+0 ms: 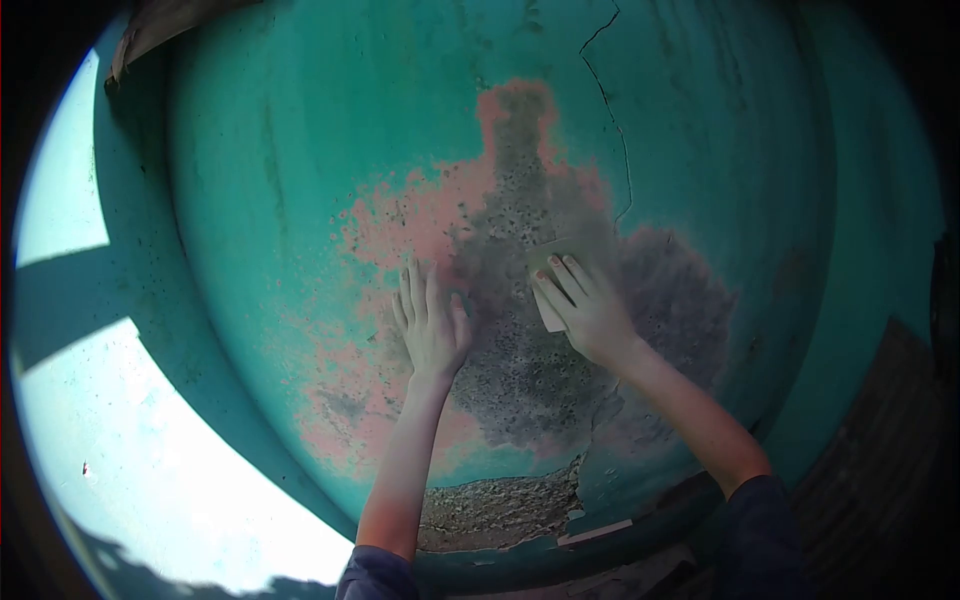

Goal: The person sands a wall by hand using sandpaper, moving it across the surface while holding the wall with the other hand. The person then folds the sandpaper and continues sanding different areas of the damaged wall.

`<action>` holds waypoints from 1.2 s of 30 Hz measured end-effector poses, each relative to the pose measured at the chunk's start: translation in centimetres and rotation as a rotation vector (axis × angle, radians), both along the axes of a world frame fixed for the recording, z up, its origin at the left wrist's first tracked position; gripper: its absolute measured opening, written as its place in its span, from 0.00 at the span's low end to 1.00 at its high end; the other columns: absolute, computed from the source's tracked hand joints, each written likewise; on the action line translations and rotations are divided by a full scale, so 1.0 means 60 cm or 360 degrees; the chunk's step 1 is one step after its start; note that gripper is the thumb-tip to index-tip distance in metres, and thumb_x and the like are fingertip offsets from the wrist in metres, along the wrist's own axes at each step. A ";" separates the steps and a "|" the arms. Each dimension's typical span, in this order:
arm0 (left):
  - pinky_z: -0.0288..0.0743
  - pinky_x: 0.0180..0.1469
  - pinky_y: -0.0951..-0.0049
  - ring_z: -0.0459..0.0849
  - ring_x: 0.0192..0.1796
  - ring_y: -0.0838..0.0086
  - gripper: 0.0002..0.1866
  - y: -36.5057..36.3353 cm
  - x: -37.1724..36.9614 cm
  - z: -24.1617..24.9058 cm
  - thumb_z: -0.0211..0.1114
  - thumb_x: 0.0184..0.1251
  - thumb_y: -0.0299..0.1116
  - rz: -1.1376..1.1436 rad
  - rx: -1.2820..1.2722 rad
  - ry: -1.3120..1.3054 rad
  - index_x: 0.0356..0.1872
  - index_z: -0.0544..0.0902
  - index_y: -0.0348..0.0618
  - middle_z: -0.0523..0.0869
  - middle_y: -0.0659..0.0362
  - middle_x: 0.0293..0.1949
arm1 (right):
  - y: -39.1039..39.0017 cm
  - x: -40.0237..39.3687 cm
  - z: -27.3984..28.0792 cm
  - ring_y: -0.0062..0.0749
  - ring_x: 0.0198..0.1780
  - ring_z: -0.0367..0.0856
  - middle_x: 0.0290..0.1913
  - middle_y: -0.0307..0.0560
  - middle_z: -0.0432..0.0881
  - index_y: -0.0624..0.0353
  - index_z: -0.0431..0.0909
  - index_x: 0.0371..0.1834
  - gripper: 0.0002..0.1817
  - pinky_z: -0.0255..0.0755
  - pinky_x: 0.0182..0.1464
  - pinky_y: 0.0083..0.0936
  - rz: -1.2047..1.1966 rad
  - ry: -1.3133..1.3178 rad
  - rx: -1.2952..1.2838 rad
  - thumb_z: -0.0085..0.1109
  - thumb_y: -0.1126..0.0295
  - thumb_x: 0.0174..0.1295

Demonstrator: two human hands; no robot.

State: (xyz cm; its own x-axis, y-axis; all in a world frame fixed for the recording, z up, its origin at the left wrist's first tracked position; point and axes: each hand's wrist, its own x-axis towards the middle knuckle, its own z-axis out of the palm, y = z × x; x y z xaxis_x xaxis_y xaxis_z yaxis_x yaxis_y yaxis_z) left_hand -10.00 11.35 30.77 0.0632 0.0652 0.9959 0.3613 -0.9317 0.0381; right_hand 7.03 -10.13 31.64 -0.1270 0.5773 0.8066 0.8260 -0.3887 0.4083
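Before me is a turquoise wall [330, 120] with a worn patch of grey plaster [520, 370] and pink undercoat [420, 215] showing through the paint. My left hand [432, 320] lies against the patch, fingers stretched out and pointing up, holding nothing. To its right, my right hand [590, 305] presses a folded sheet of sandpaper [552, 316] on the grey area; its pale edge shows below the fingers. Pale dust coats both hands and forearms.
A thin crack [622, 150] runs down the upper wall. Rough bare masonry [500, 512] shows at the bottom, beside a loose pale strip [595, 533]. Bright sunlight falls on the surface at left [150, 450]. Dark corrugated material [885, 430] stands at right.
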 end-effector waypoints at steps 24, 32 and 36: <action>0.35 0.81 0.34 0.42 0.86 0.47 0.38 -0.080 0.103 0.079 0.48 0.82 0.54 0.0191 -0.0015 0.0365 0.86 0.51 0.52 0.45 0.51 0.87 | 0.009 0.023 0.137 0.51 0.81 0.61 0.82 0.56 0.61 0.62 0.59 0.82 0.38 0.58 0.79 0.51 -0.0116 0.0005 0.0412 0.54 0.69 0.66; 0.35 0.82 0.35 0.42 0.86 0.48 0.37 -0.077 0.102 0.078 0.47 0.82 0.55 0.0192 -0.0006 0.0364 0.86 0.51 0.55 0.46 0.53 0.86 | 0.019 0.027 0.178 0.48 0.80 0.64 0.81 0.55 0.64 0.62 0.59 0.82 0.37 0.59 0.78 0.50 -0.0177 -0.0054 0.0538 0.52 0.69 0.68; 0.35 0.82 0.34 0.42 0.86 0.48 0.37 -0.079 0.098 0.079 0.47 0.82 0.55 0.0188 -0.0004 0.0377 0.86 0.51 0.56 0.46 0.53 0.86 | -0.003 0.028 0.136 0.49 0.80 0.64 0.81 0.56 0.64 0.61 0.59 0.82 0.37 0.59 0.78 0.50 -0.0232 -0.0025 0.0432 0.52 0.69 0.68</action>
State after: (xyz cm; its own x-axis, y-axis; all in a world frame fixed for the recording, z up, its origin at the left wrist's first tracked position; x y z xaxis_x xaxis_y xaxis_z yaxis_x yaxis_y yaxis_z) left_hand -4.14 6.58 35.50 0.2867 0.0883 0.9539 0.4663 -0.8827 -0.0585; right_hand 8.68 -10.32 39.82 -0.0724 0.3541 0.9324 0.7479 -0.5992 0.2856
